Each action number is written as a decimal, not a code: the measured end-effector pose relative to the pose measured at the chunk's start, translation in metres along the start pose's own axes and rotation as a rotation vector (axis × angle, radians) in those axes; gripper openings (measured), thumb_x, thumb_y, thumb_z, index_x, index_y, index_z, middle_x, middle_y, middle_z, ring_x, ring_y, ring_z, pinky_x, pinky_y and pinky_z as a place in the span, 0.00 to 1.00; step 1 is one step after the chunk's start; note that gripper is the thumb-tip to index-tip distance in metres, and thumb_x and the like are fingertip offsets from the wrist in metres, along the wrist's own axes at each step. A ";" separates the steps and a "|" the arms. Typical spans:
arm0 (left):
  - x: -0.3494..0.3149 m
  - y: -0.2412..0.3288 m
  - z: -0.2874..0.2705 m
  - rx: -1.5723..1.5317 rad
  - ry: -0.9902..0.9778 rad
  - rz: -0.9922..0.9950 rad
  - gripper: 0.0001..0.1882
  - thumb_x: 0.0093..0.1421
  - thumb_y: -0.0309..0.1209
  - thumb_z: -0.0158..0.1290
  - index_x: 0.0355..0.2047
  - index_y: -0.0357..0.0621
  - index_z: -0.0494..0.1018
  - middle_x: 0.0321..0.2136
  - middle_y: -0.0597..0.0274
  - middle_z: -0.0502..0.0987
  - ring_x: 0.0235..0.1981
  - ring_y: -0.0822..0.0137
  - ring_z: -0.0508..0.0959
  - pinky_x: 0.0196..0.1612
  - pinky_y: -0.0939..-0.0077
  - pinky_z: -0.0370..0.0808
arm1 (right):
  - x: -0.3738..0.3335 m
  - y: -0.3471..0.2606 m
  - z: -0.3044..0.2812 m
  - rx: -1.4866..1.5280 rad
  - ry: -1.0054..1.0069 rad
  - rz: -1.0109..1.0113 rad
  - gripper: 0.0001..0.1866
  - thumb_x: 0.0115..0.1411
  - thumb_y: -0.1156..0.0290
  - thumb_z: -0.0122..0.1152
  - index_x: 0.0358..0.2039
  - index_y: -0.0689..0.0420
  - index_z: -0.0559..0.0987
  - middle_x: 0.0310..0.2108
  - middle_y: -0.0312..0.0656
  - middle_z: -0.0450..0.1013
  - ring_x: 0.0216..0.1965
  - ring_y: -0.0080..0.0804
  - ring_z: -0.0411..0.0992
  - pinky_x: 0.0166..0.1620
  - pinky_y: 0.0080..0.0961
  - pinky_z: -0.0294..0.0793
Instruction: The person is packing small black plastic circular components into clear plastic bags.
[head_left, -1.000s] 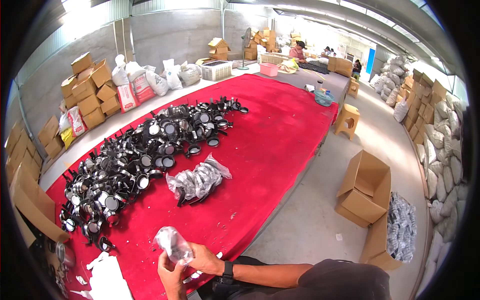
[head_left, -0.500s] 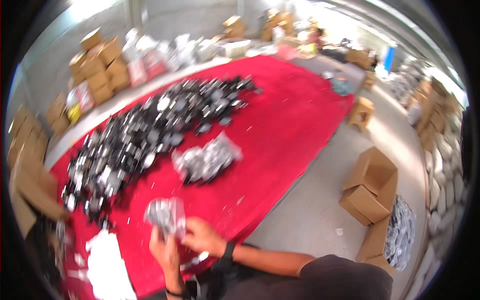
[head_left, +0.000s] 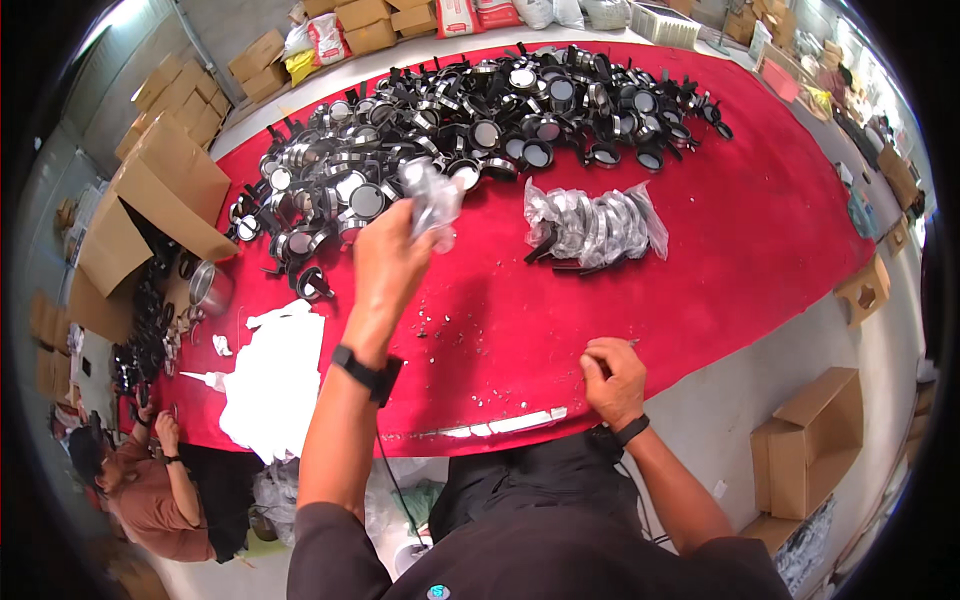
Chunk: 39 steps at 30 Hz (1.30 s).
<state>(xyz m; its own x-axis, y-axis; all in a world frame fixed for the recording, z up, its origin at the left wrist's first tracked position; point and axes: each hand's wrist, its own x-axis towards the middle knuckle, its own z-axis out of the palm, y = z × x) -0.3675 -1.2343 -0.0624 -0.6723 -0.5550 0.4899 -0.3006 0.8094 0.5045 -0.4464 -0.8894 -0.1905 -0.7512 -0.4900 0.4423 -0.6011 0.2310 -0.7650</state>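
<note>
My left hand (head_left: 388, 262) is raised over the red cloth, its fingers closed on a clear plastic bag (head_left: 436, 208). What the bag contains is blurred. Just beyond it spreads a large pile of small round metal pieces with black handles (head_left: 484, 135). Low over the near part of the cloth, my right hand (head_left: 613, 382) is curled. A tiny grey bit shows at its fingertips, too small to name. Several of the round pieces in clear bags (head_left: 594, 226) lie in a row between my hands and the pile's right part, black handles toward me.
White cloth (head_left: 272, 385) and a white-nozzled bottle (head_left: 208, 379) lie on the red cloth (head_left: 745, 255) at left. A metal pot (head_left: 210, 288) stands near cardboard boxes (head_left: 165, 200). Another person (head_left: 165, 490) works at lower left. An open carton (head_left: 808, 440) stands on the right floor.
My hands were together on a bagged piece; now they are apart, the left lifted toward the pile with the bag, the right nearer the edge. The view has turned left.
</note>
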 end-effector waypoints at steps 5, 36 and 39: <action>0.031 -0.010 0.109 0.087 -0.037 0.151 0.14 0.54 0.33 0.69 0.35 0.39 0.77 0.32 0.43 0.83 0.35 0.41 0.84 0.38 0.49 0.81 | 0.004 -0.001 0.006 -0.120 0.010 -0.137 0.09 0.53 0.78 0.74 0.35 0.60 0.82 0.38 0.48 0.81 0.42 0.49 0.80 0.45 0.41 0.81; -0.424 -0.089 -0.173 -0.674 -0.544 -0.743 0.14 0.68 0.29 0.60 0.51 0.36 0.83 0.45 0.53 0.87 0.47 0.63 0.86 0.53 0.65 0.81 | -0.005 -0.008 0.039 -0.117 -0.171 -0.135 0.05 0.67 0.77 0.67 0.43 0.61 0.84 0.45 0.44 0.83 0.47 0.34 0.81 0.53 0.30 0.79; -0.591 -0.166 -0.152 -0.333 -0.348 -1.166 0.16 0.65 0.31 0.61 0.51 0.38 0.83 0.43 0.51 0.88 0.45 0.59 0.86 0.52 0.66 0.80 | -0.025 -0.123 0.113 -0.022 -0.412 -0.485 0.07 0.64 0.78 0.68 0.43 0.62 0.84 0.45 0.47 0.83 0.49 0.41 0.81 0.56 0.35 0.79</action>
<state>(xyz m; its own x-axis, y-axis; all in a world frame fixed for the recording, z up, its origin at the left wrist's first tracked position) 0.1823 -1.0701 -0.3275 -0.2802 -0.7845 -0.5533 -0.6834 -0.2417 0.6888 -0.3229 -1.0002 -0.1607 -0.2288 -0.8252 0.5164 -0.8553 -0.0829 -0.5115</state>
